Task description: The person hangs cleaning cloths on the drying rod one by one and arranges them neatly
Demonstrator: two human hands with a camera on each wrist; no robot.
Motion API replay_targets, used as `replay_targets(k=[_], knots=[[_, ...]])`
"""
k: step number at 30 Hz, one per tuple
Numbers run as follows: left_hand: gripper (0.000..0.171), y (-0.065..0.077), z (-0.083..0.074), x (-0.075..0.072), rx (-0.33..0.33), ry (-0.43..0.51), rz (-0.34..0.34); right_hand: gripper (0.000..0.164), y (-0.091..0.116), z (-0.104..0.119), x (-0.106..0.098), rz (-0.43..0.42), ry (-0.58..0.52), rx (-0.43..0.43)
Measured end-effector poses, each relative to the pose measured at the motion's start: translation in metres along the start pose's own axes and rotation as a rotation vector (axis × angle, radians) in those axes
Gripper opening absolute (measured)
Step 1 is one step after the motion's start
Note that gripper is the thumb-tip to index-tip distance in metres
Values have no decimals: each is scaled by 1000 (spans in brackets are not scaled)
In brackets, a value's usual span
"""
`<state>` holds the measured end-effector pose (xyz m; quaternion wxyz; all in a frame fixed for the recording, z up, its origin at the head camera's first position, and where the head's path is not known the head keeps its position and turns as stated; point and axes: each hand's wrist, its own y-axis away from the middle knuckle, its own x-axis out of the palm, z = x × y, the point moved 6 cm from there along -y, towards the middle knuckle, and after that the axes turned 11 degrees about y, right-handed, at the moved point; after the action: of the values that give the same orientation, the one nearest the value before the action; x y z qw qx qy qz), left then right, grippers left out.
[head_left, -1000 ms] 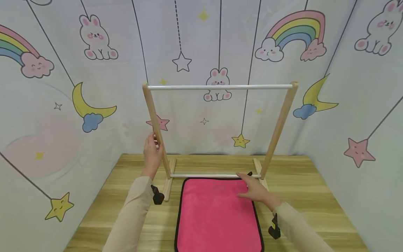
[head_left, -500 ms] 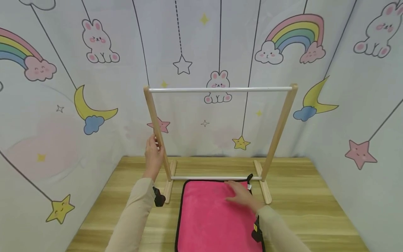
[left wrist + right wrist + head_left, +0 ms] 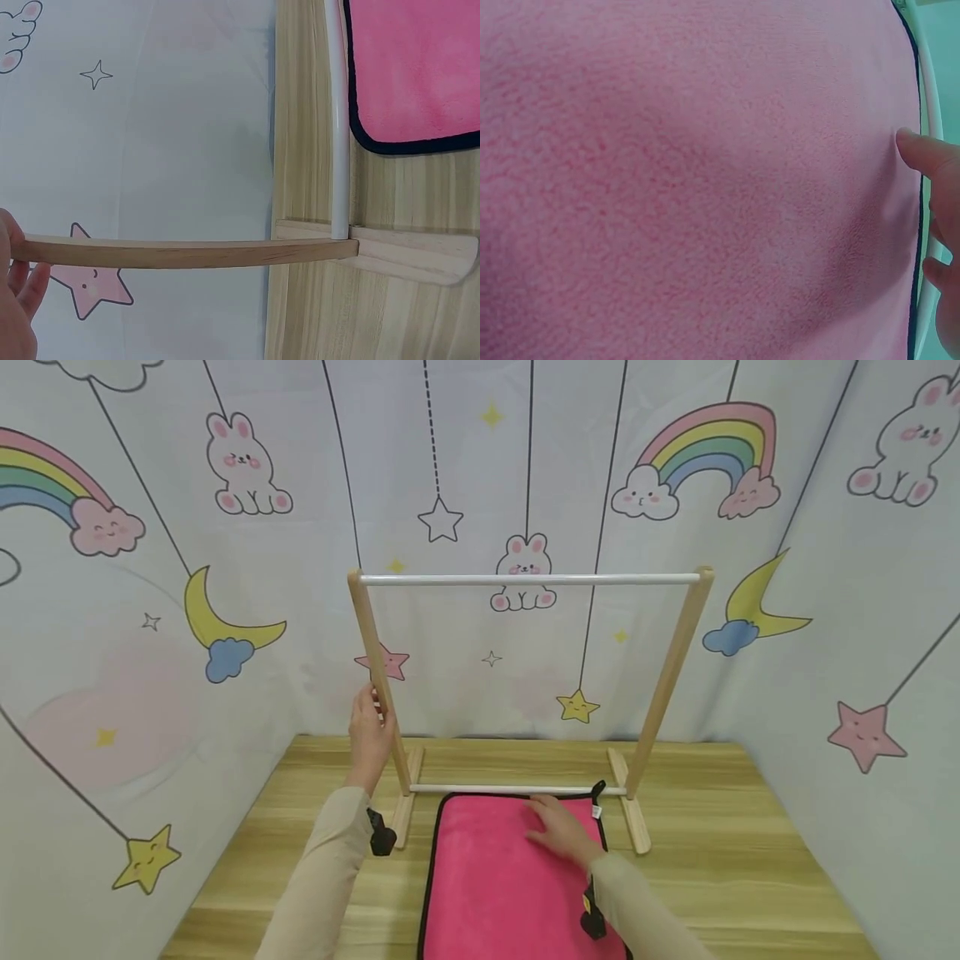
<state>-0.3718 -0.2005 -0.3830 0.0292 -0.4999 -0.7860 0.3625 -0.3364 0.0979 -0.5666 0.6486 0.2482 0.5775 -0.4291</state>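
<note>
While the person's left grip [image 3: 371, 733] is curled round the left post [image 3: 367, 627] of a wood-and-white rack [image 3: 450, 581], the right grip [image 3: 564, 832] is loosely spread above a pink cloth [image 3: 480, 877], holding nothing; I cannot tell whether its fingertips touch. Taking the cloth as the dial, it lies flat on the wooden worktop [image 3: 757, 860], with the rack upright at twelve o'clock, the left grip at ten and a black loop [image 3: 598, 789] at the corner between one and two. Its far edge, bound in black trim [image 3: 420, 146], runs just beside the lower rail [image 3: 340, 150]. Arranging cloth and rack together seems the step in hand. I would steady the post without pushing it, and work lightly from twelve o'clock toward six, so that the trim neither wrinkles nor snags on the rail.
</note>
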Motion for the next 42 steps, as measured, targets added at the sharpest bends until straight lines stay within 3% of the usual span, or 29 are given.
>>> replay_targets(k=[8, 15, 18, 22, 26, 34, 39, 42], knots=[[45, 0, 1, 0, -11, -15, 3, 45, -8, 0, 3, -17, -61, 61], [43, 0, 2, 0, 27, -27, -22, 38, -10, 1, 10, -37, -58, 78], [43, 1, 1, 0, 35, -21, -29, 34, -6, 4, 9, -42, -54, 58], [44, 1, 0, 0, 41, -22, -41, 42, 0, 10, 7, -36, -25, 1], [44, 2, 0, 0, 41, -31, -42, 46, 5, 16, 8, -45, 92, -89], [45, 2, 1, 0, -19, -42, -4, 19, 11, 27, 10, -244, 291, -276], [44, 2, 0, 1, -12, -45, -9, 11, 9, 28, 10, -269, 306, -304], [43, 1, -2, 0, 5, -46, -18, 12, 8, 26, 9, -244, 236, -267]])
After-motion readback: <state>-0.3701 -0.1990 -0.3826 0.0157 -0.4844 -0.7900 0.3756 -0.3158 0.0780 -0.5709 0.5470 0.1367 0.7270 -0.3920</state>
